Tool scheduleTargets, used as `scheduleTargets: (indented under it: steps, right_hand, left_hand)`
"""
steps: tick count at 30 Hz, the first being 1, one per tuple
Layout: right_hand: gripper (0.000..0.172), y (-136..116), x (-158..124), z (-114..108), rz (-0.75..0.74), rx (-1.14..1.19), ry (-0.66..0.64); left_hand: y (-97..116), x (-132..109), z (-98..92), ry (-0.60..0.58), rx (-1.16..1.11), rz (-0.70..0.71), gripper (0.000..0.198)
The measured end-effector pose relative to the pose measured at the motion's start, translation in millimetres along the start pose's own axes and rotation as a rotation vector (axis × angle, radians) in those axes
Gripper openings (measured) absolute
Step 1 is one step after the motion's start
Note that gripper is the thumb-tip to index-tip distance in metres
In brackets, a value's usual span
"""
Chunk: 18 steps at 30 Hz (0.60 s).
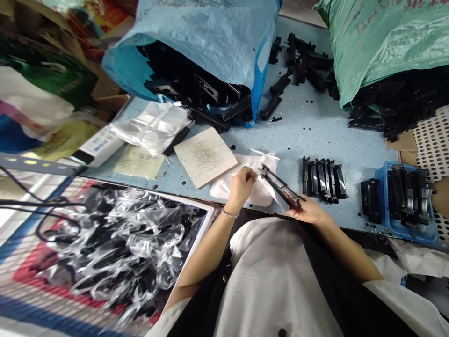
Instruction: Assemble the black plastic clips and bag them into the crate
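Note:
My right hand (308, 209) is closed on the lower end of a long black plastic part (280, 185). The part is held at a slant, and a shiny, clear or pale strip runs along its side. My left hand (242, 185) is pinched just left of the part's upper end; whatever sits between its fingertips is too small to make out. Beneath both hands lies a white cloth or bag (224, 187) on the blue table. Right of my right hand, several similar black parts (323, 180) stand in a row.
A pale square board (205, 157) with small bits lies left. Behind are a blue bag (210, 28) and a green bag (393, 42) with black parts. A blue basket (386, 206) of parts stands right. At lower left, a crate (24, 276) holds parts in clear bags.

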State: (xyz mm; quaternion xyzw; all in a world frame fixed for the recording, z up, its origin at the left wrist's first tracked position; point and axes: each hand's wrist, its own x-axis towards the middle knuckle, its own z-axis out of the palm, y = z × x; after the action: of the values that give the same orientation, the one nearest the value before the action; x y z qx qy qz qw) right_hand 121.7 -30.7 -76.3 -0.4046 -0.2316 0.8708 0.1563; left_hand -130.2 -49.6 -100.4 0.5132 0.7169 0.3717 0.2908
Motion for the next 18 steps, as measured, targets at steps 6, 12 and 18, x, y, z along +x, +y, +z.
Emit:
scheduleTargets:
  steps: [6,12,18]
  right_hand:
    - [0.026,21,4,-8,0.175,0.212,-0.194]
    - [0.03,35,24,2,0.207,0.378,-0.321]
    - [0.027,27,31,11,-0.105,0.067,-0.09]
  left_hand:
    - [-5,-12,-15.5,-0.041,0.229,0.27,0.042]
    - [-3,-21,-26.0,-0.018,0.119,0.276,0.051]
    - [33,-65,-16.0,-0.249,-0.02,0.645,0.061]
